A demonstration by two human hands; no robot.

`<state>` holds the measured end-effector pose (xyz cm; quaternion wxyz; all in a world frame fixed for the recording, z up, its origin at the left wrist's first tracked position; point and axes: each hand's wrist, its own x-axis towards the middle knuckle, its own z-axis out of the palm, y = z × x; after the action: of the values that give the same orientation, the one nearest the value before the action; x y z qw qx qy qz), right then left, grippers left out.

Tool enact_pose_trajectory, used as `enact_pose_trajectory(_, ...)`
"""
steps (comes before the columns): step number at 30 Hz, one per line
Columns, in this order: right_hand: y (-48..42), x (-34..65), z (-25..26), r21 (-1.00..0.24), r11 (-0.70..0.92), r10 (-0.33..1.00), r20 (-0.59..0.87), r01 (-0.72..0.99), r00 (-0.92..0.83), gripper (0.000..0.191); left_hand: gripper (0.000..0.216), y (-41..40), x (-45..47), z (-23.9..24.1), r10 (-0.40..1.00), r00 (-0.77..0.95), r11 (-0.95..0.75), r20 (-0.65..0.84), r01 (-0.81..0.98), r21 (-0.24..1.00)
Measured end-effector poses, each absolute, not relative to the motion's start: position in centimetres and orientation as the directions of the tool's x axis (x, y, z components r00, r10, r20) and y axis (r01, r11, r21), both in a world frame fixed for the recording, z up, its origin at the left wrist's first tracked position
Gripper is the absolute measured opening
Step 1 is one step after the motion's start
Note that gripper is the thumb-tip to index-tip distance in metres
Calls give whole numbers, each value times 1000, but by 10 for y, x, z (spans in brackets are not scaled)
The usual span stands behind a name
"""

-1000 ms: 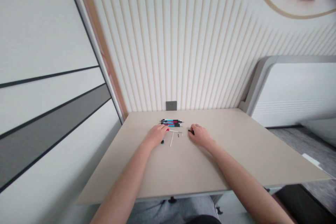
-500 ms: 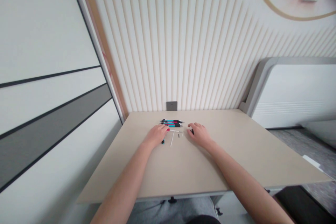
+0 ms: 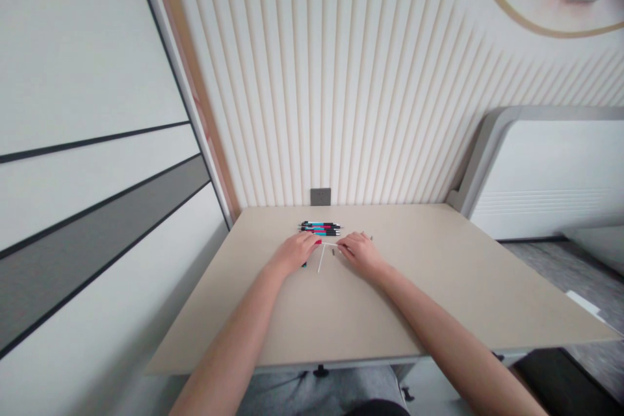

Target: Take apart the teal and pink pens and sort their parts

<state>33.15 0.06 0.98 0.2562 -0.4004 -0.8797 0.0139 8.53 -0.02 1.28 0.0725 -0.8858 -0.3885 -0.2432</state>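
My left hand (image 3: pixel 295 252) is closed around a red pen barrel (image 3: pixel 318 242), most of it hidden by the fingers. From the barrel a thin white refill (image 3: pixel 330 244) points right. At its far end my right hand (image 3: pixel 361 253) pinches a small black pen part (image 3: pixel 345 247), partly covered by the fingers. Between the hands a second white refill (image 3: pixel 321 259) lies slantwise on the table. A small dark piece (image 3: pixel 333 251) is beside it. Under my left hand's edge shows a black and teal pen part (image 3: pixel 305 264).
Several pens (image 3: pixel 320 229) in black, blue and red lie in a row behind my hands. Tiny parts (image 3: pixel 371 238) lie beyond my right hand. The beige table (image 3: pixel 336 325) meets a ribbed wall with a dark socket (image 3: pixel 320 197).
My right hand has moved left with the black pen part, up to the end of the refill. My left hand keeps hold of the red barrel and has shifted slightly right.
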Motion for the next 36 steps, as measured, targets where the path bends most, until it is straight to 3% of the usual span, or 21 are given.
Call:
enact_pose_trajectory(6, 4, 344, 18, -231, 566, 801, 380, 791, -463, 26, 45, 2, 79, 10, 736, 531, -597, 420, 802, 32)
enact_pose_trajectory(11, 6, 349, 22, -189, 518, 835, 324, 835, -445, 27, 43, 2, 76, 9, 802, 423, -497, 422, 865, 77)
enact_pose_trajectory(20, -2, 334, 18, -52, 776, 587, 425, 628, -690, 24, 33, 1, 78, 12, 796, 427, -504, 429, 860, 80)
enact_pose_trajectory(28, -5, 326, 17, 84, 800, 506, 437, 594, -743, 27, 29, -7, 83, 19, 735, 556, -608, 388, 794, 14)
enact_pose_trajectory(36, -3, 322, 15, 158, 848, 402, 433, 507, -807, 25, 24, -7, 83, 18, 724, 562, -617, 401, 787, 11)
